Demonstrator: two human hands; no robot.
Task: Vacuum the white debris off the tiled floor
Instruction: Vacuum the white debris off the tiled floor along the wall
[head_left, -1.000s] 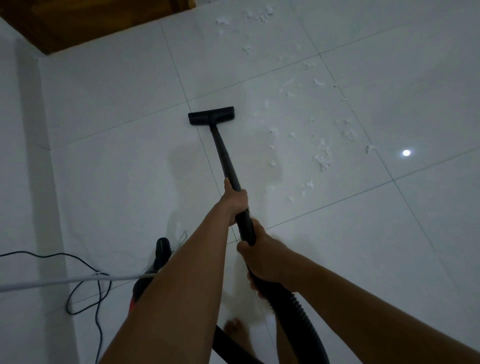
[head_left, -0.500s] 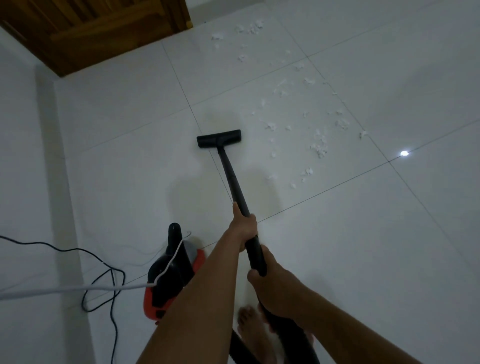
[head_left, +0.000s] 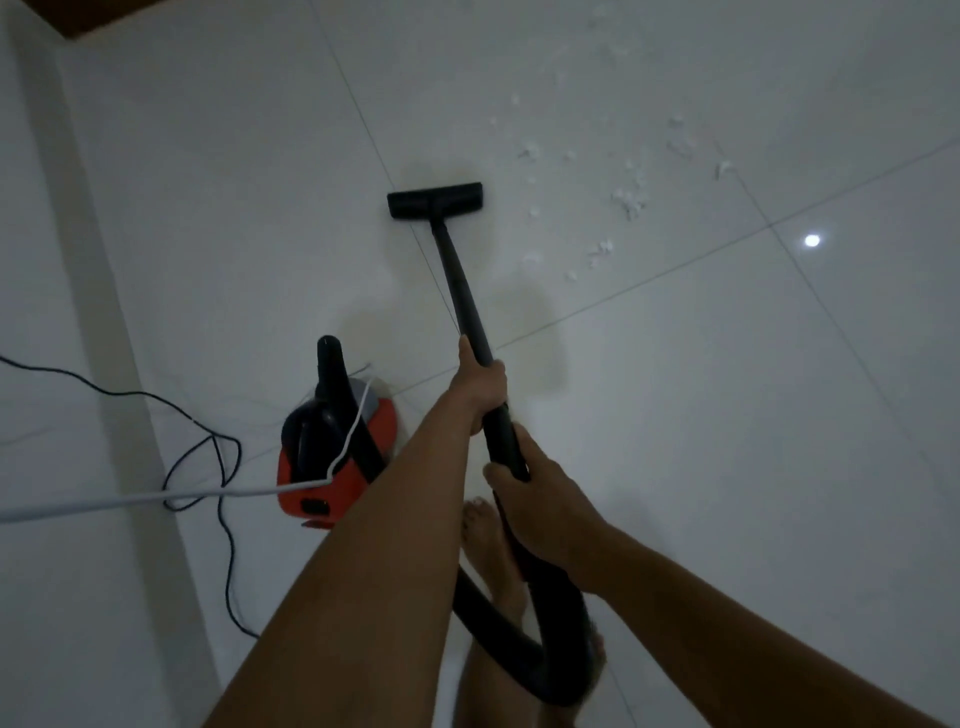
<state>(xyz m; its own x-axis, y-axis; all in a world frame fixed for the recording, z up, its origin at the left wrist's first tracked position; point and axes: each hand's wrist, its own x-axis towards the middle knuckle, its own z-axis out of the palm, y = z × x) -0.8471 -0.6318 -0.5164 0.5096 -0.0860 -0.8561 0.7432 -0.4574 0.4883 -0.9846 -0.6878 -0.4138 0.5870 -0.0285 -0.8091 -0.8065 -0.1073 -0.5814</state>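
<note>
Pulls the vacuum head (head_left: 435, 200) back, left of the white bits (head_left: 628, 197).
Grips the black tube (head_left: 462, 280) with both hands, fingers curled round it: left hand (head_left: 480, 387) ahead, right hand (head_left: 535, 499) behind. Leaves the bits strewn over the floor (head_left: 727, 441) at upper right, near the head yet untouched, so probably calls for a sweep rightward. Against a second ago, shows more of the red vacuum (head_left: 343, 493) at lower left and barely any wooden door (head_left: 47, 13) at upper left.
</note>
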